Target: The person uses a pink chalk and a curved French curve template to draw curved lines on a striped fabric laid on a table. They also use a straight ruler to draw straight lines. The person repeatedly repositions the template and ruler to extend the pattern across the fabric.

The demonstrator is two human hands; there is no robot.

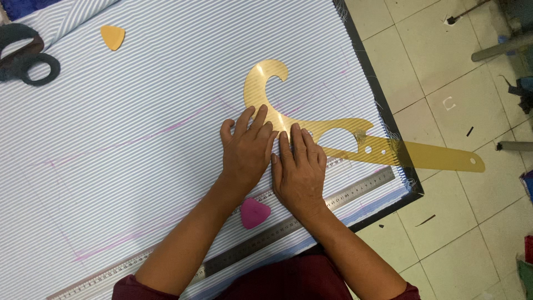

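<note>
Blue-and-white striped fabric covers the table, marked with faint pink chalk lines. A translucent yellow curved ruler lies on it, its long tail sticking out past the table's right edge. My left hand lies flat on the fabric with fingertips on the ruler's curve. My right hand rests flat beside it, fingertips at the ruler's lower edge. Neither hand grips anything. A pink tailor's chalk sits just below my left wrist. A long metal ruler runs diagonally under my forearms.
Black-handled scissors lie at the far left. A yellow tailor's chalk sits near the top left. The table's dark edge runs down the right side, with tiled floor and scraps beyond.
</note>
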